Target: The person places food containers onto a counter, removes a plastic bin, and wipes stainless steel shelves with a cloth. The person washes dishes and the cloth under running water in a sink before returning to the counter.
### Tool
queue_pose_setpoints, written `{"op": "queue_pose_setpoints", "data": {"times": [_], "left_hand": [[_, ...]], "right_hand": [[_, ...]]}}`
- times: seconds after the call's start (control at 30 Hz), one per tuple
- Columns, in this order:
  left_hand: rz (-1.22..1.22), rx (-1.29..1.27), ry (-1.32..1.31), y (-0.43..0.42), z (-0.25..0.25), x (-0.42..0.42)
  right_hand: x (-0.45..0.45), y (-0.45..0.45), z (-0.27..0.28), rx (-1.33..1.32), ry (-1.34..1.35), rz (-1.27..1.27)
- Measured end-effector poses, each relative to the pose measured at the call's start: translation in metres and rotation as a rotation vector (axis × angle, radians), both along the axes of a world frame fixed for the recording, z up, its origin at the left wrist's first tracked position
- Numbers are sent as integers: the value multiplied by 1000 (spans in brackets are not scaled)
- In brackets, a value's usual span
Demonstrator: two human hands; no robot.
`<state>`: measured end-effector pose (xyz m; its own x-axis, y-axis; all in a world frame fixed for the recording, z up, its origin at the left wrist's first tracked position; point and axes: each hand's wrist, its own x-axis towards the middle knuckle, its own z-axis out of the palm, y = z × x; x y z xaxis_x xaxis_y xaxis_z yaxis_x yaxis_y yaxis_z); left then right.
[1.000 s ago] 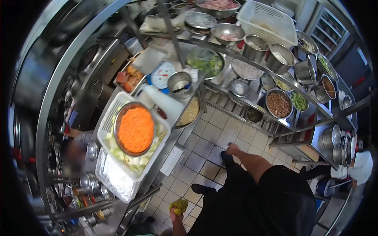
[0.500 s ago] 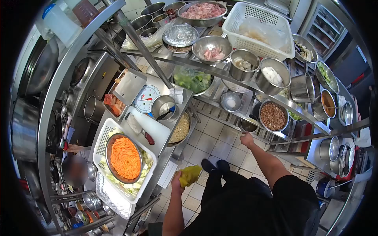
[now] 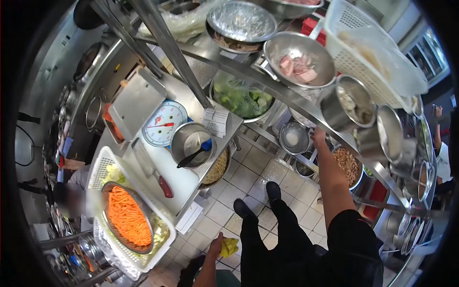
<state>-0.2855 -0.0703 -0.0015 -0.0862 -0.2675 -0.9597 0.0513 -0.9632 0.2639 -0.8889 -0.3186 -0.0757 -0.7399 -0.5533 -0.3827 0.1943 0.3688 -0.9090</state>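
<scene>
My left hand (image 3: 216, 244), low in the head view beside my leg, is closed around a bunched yellow cloth (image 3: 230, 247). My right arm stretches forward to the lower shelf under the metal rail. There my right hand (image 3: 318, 137) is just right of a small metal bowl with white contents (image 3: 292, 138); whether it touches the rim I cannot tell. Its fingers are partly hidden, and nothing clear shows in them. A large bowl of brown chopped food (image 3: 346, 162) lies right of my forearm. Below the hand sits a small dark metal container (image 3: 303, 168).
The metal rail (image 3: 296, 103) crosses above my right hand, with a pot of pale food (image 3: 353, 103) on the upper shelf. On the left counter are a dial scale (image 3: 165, 123), a knife (image 3: 165, 185) and shredded carrots (image 3: 128, 217). A person (image 3: 71, 196) stands beyond it.
My right hand has moved up and forward from beside the small dark container to near the bowl with white contents. My left hand, still holding the yellow cloth, sits lower. The view has shifted.
</scene>
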Motion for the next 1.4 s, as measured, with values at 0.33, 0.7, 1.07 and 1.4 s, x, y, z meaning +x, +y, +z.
{"op": "queue_pose_setpoints", "data": {"times": [0.33,0.7,1.07,1.4], "left_hand": [[38,215,70,-23,-21,-92],[-106,-155,256,-53,-80,-177],[122,222,177,0,-40,-127],[99,181,127,46,-77,-95]], "right_hand": [[63,35,54,108,787,345],[188,-168,22,-283,-1052,103],[133,-254,3,-461,-841,31],[60,-294,-11,-484,-616,279]]}}
